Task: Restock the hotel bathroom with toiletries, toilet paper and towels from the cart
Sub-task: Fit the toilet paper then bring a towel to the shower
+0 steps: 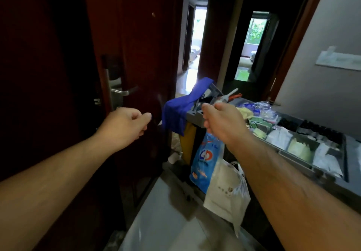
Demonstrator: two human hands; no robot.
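The left hand (127, 124) is curled and holds nothing, near the dark wooden door (140, 45). The right hand (222, 123) hangs over the grey cart (195, 117); its grip I cannot tell. Soft blue cloth (175, 114) drapes over the cart's end, packets (293, 143) fill the compartments, and plastic bags (205, 163) hang below.

Left grip (125, 123) curled, holding nothing, beside dark red wooden door (140, 45). Right grip (220, 123) curled, contents indiscernible, before grey housekeeping cart (193, 117); blue cloth (175, 114) draped over cart end.
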